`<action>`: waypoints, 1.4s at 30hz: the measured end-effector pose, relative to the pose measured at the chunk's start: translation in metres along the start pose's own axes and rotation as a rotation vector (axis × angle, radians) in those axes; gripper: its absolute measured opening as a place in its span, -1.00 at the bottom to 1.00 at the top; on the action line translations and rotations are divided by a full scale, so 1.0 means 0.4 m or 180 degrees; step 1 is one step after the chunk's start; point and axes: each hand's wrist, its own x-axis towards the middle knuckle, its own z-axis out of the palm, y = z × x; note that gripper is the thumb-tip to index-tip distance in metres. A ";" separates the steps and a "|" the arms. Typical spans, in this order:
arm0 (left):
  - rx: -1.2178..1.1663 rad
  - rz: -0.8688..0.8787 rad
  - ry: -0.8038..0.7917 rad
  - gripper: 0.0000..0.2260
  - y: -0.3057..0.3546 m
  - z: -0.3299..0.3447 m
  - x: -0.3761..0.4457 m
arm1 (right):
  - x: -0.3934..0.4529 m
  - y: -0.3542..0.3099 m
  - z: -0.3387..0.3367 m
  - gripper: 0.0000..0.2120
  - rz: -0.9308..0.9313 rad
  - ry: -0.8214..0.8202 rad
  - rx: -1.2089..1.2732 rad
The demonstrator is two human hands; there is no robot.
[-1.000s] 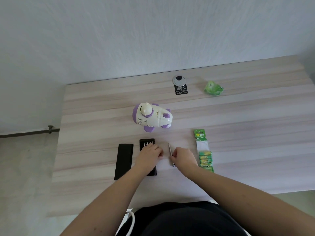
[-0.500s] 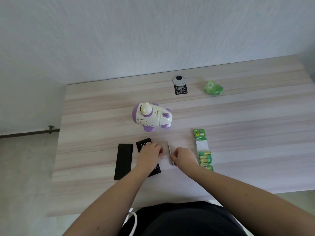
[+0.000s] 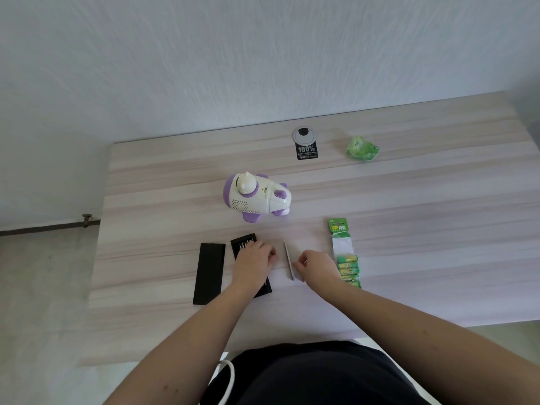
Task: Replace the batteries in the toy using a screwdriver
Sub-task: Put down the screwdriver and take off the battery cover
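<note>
The left hand (image 3: 253,262) is resting curled on the bit tray (image 3: 245,244); the right hand (image 3: 317,266), loosely curled, is touching the screwdriver (image 3: 288,258) beside the tray.

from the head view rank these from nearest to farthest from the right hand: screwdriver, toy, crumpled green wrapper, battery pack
From the right hand:
1. and 2. screwdriver, just to its left, and battery pack, just to its right: too close to call.
3. toy, farther back, slightly left.
4. crumpled green wrapper, far back on the right.
</note>
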 end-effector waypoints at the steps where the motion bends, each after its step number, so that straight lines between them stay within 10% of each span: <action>1: -0.0051 -0.0029 0.0038 -0.85 0.000 -0.002 -0.001 | -0.001 0.002 -0.001 -0.78 -0.0012 0.0009 0.0020; 16: -0.1640 -0.0762 0.1297 -0.97 -0.020 -0.166 -0.043 | -0.010 -0.025 -0.062 -0.68 -0.0270 0.0542 0.0929; 22: -0.1615 -0.0570 0.1692 -0.48 -0.036 -0.282 -0.002 | 0.007 -0.117 -0.166 -0.71 -0.0531 0.1031 0.1313; 32: -0.0875 0.0399 0.0699 -0.01 -0.038 -0.378 0.143 | 0.022 -0.283 -0.230 -0.71 -0.0886 0.1508 0.1109; 42: -0.1155 0.0619 0.0187 -0.26 -0.071 -0.350 0.200 | 0.046 -0.340 -0.206 -0.66 -0.0491 0.1030 0.0784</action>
